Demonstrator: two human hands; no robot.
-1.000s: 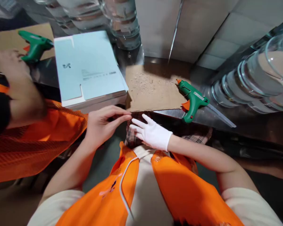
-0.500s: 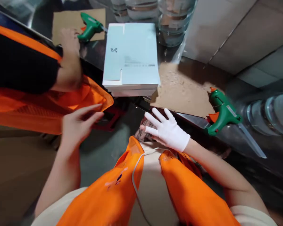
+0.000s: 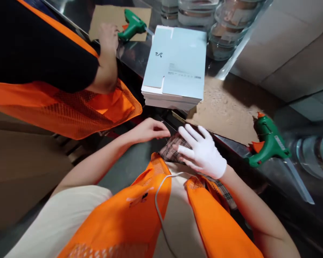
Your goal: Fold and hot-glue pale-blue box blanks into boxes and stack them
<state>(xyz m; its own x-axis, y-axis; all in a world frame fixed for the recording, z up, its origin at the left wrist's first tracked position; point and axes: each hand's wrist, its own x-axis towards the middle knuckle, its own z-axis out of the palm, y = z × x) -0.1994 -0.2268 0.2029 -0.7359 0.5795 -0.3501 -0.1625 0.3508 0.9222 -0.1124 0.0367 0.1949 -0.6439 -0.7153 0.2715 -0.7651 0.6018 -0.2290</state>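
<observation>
My left hand (image 3: 149, 130) is bare and reaches in over my lap, just left of the gloved hand and apart from it. Its fingers curve loosely toward the thumb with a gap between them, and nothing shows in the grip. A thin white glove (image 3: 204, 156) covers my right hand (image 3: 200, 150), held palm down with fingers spread and holding nothing. One fingertip of that hand looks bare or skin-coloured. Beyond both hands, a stack of pale blue printed flat boxes or card sheets (image 3: 184, 64) sits on the bench.
A green glue gun (image 3: 270, 141) lies on the right beside a cardboard sheet (image 3: 226, 107). Another glue gun (image 3: 131, 25) rests on cardboard at far left, near a co-worker's hand (image 3: 109, 37). Stacked glass containers (image 3: 223, 39) stand behind the boxes; more glassware (image 3: 314, 154) is at right.
My left hand has moved right, closer to the gloved hand, and its fingertips have drawn nearer together. My right hand stays spread. The view has shifted left.
</observation>
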